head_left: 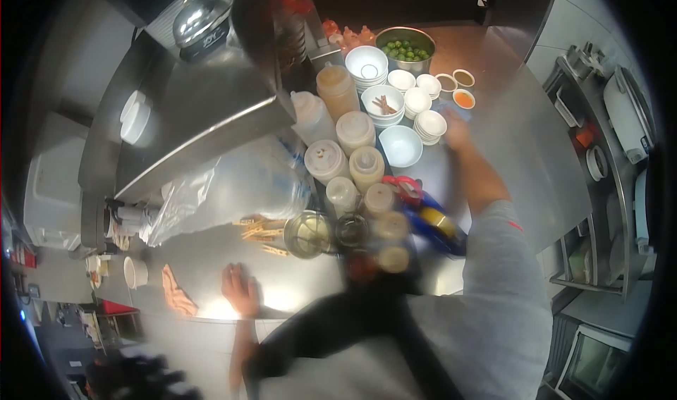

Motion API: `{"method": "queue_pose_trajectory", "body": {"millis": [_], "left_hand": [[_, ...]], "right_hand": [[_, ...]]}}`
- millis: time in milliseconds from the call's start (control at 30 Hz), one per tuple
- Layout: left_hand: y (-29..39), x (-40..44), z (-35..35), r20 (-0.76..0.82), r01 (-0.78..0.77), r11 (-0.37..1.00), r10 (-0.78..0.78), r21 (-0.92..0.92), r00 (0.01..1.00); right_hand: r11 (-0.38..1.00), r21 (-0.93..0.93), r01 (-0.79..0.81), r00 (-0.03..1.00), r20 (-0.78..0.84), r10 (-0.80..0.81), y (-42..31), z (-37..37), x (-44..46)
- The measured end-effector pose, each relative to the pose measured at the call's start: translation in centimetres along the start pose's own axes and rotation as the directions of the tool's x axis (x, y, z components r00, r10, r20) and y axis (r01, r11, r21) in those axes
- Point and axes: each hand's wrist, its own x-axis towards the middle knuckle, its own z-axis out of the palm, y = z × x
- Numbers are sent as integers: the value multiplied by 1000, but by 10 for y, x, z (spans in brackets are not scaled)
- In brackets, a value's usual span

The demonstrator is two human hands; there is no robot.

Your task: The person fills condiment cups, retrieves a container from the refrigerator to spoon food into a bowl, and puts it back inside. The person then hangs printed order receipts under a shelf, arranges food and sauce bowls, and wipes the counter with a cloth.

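Note:
My right hand reaches across the steel counter, blurred by motion, beside stacked small white cups. A light-blue cloth shows at its fingers and seems to be in its grip. At the counter's front edge, my left hand rests palm down with nothing in it. Near the left hand lie a folded pinkish cloth and several wooden clothespins. Three small sauce cups stand beyond my right hand, one with orange sauce.
Several squeeze bottles and lidded containers fill the middle. White bowls and a pot of green round items stand behind. A blue-and-yellow item lies under my right arm. A clear plastic bag sits beneath the steel shelf.

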Motion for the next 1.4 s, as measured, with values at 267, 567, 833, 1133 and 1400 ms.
{"method": "queue_pose_trajectory", "body": {"millis": [267,567,833,1133,1400], "left_hand": [[-7,-7,4,-32,0,998,2,65,999],[-8,-9,1,-59,46,999,-48,-28,997],[-9,-12,-4,-25,113,993,-113,-17,993],[-16,-14,-2,-52,111,984,-119,-138,991],[-27,-19,-8,-227,32,893,-148,-448,963]], "right_hand": [[868,-391,-307,941,8,337,17,-53,-113],[414,-904,-109,726,212,655,97,-162,-296],[668,-728,157,378,669,640,60,-180,-422],[937,225,-268,613,790,-14,-272,-194,-337],[777,628,48,752,489,-442,-449,-152,-258]]}}
